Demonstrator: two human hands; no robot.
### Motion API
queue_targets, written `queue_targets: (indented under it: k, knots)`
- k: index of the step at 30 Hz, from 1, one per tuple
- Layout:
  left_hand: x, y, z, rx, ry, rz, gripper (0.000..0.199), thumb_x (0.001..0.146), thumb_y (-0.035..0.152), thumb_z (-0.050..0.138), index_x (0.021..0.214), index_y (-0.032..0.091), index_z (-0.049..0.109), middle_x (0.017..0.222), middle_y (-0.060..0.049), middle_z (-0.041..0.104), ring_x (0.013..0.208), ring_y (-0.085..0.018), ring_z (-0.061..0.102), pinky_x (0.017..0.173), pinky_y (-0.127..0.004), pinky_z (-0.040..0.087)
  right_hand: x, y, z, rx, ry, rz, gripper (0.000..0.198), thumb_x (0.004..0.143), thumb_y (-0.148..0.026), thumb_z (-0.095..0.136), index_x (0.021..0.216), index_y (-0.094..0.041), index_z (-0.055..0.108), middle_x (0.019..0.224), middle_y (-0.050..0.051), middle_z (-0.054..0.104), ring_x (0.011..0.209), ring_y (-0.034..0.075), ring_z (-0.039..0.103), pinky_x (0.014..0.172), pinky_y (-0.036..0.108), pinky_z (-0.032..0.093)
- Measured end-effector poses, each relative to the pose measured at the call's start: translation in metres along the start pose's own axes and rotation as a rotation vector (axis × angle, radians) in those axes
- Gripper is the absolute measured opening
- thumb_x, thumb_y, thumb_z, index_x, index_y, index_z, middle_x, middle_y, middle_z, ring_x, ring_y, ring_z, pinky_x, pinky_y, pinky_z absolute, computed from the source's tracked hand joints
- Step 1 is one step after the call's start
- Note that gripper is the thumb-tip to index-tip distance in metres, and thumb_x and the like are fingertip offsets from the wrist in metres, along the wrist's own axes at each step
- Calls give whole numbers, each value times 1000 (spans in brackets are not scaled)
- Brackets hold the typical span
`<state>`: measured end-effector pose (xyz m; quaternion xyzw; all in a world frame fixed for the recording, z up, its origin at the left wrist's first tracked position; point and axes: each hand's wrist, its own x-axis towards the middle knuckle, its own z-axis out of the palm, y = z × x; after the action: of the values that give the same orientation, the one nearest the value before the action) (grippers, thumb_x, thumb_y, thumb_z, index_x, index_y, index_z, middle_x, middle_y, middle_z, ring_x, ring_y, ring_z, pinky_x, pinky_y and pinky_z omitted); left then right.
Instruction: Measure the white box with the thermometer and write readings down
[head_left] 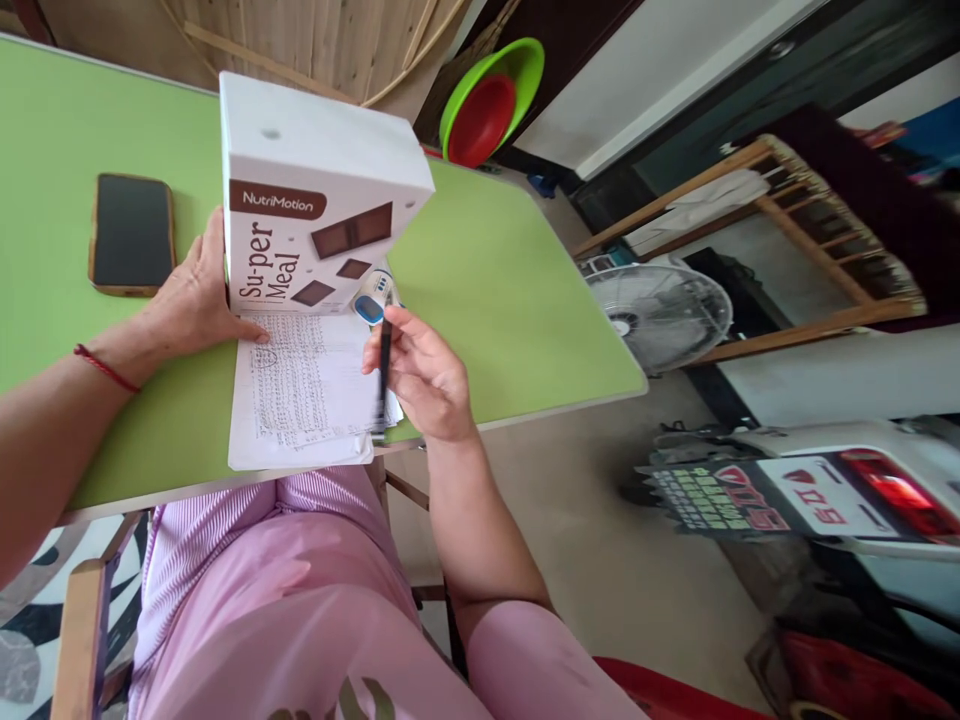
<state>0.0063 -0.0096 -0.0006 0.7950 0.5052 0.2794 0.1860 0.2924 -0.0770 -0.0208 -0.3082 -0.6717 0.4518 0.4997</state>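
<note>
A white box printed "NutriMotion Su-per Meal" stands upright on the green table. Handwritten sheets of paper lie in front of it, close to the table's near edge. My left hand is at the box's left side, fingers behind its edge and thumb stretched over the paper's top left corner. In my right hand, a dark pen is pinched above the right side of the sheets. Just beyond that hand is a small white and blue device with a screen, partly hidden by the box and fingers.
A phone lies left of the box on the green table. Green and red basins stand past the far edge. A fan, a wooden frame and a parked scooter are to the right.
</note>
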Motion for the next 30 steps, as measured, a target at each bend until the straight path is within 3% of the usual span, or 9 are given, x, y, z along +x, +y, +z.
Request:
queue_targets:
  k: [3,7,10,14,19,24,30]
  knots:
    - [0,2,-1,-4,2,5,128,52,65,82,150,10,22,154,-21,30,142,-44,32,120,-57,26,1,-1,5,-21,42,50,44,80,-43,73,120,-33,57,89,0,59,79,17,60,71,35,55]
    - [0,1,-1,-11,13,4,117,52,64,81,146,15,32,155,-16,31,142,-42,32,120,-55,27,1,1,11,-84,208,102,17,87,-42,64,92,-26,64,66,-4,52,60,12,52,60,29,48]
    - [0,-1,0,-11,21,3,112,53,66,78,145,19,34,155,-12,33,142,-40,33,120,-54,29,5,5,12,-17,140,249,23,87,-39,54,88,-22,69,65,-2,59,58,12,55,58,30,47]
    - [1,-3,1,3,17,9,120,52,69,76,148,16,28,153,-15,32,141,-40,34,120,-54,29,12,8,15,-82,101,361,14,75,-30,59,82,-20,65,58,-5,59,50,9,51,50,26,44]
    - [2,-3,1,-12,-10,3,122,51,71,77,147,16,26,154,-16,30,143,-41,30,121,-54,25,15,12,23,-246,135,285,10,72,-26,62,76,-22,54,52,-8,55,44,8,45,45,23,38]
    - [1,-3,0,-44,-11,20,120,52,70,76,149,19,26,156,-10,32,143,-41,29,122,-56,24,15,13,27,-417,175,93,13,77,-33,61,70,-22,57,59,-5,57,52,9,48,50,24,42]
    - [1,-5,3,-50,16,60,123,54,69,72,154,26,17,155,-3,36,146,-40,25,122,-58,22,13,13,26,-491,136,51,14,81,-33,59,71,-22,59,62,-3,59,55,11,49,53,26,44]
